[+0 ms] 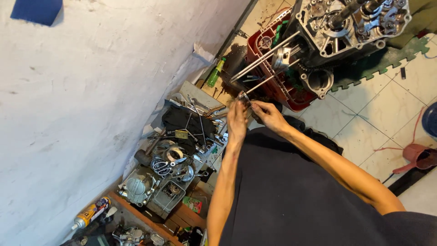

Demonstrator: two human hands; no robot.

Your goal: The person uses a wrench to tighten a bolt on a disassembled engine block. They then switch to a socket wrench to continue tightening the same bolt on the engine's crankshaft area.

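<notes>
**Both hands working a small metal part beside an opened engine**

Your left hand (236, 120) and right hand (268, 116) meet in the middle of the view, fingers pinched together on a small metal part (245, 96). It looks thin and shiny, too small to identify. You appear to be at a fitting or adjusting step; the next move likely calls for a steady, fine grip with both hands. Just beyond your hands, long studs (266, 57) and a piston (283, 57) stick out from a stripped engine (350, 23) resting on a red crate (261, 43) at the far side. To the left, tools (195, 120) and engine covers (150, 187) lie in a heap by the white wall (91, 91). A tiled floor (378, 114) spreads right.
</notes>
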